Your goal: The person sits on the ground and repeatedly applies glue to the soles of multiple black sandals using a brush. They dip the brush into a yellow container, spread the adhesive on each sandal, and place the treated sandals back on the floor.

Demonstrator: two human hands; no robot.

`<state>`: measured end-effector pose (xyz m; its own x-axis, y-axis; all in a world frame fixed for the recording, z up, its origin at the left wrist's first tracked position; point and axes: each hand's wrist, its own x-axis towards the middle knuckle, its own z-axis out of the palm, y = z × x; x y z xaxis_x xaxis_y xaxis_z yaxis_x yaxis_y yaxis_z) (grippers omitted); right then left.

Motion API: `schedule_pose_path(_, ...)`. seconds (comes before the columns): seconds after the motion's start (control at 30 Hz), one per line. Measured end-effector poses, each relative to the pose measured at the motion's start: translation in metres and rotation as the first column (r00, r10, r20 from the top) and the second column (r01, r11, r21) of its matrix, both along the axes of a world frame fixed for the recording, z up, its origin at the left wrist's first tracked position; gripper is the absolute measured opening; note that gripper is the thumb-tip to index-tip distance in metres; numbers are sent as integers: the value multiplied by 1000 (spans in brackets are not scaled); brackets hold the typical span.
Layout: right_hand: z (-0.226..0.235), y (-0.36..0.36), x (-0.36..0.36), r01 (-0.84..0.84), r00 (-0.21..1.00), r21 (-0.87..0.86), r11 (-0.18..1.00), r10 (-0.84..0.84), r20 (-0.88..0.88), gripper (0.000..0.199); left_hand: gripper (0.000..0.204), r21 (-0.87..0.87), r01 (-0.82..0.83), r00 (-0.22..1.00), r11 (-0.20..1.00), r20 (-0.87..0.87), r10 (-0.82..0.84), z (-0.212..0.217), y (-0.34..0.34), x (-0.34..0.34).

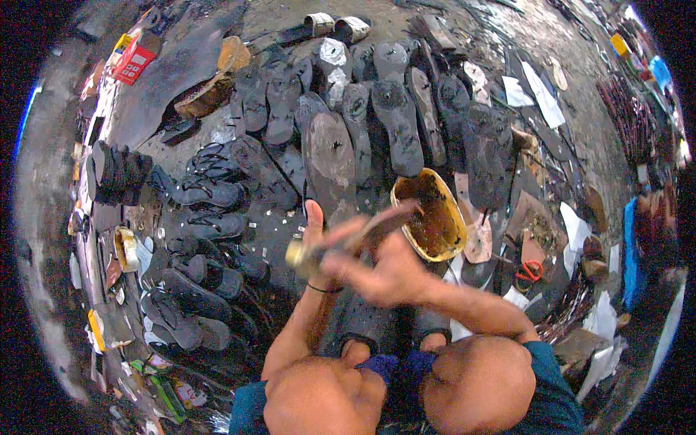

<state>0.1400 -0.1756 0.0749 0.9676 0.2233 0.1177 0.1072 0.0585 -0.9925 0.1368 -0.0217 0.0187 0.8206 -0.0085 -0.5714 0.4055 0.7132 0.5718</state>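
One bare left hand (314, 235), a digit pointing forward, and a half-curled right hand (391, 272) are overlapping around a blurred brown, blade-like tool (390, 220) with a yellow end—which is gripping, I cannot tell—its tip slanting out ahead of the right hand.

Red box (135, 61), blue strip (630, 254)

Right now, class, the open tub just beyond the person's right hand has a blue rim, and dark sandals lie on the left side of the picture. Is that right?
Not quite: the rim of the open tub is yellow, not blue, as the head view shows. It is just beyond the right hand, and dark sandals lie on the left side.
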Motion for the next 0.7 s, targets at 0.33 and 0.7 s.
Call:
schedule_pose_path(0.33,-69,-36,18,150,976,-346,926,-195,-99,23,69,-119,42,979,992,202,-17,10,11,10)
schedule_pose_path(0.7,-24,-80,1,285,934,-90,954,-298,-197,22,53,-161,263,950,951,213,-227,-27,-36,122)
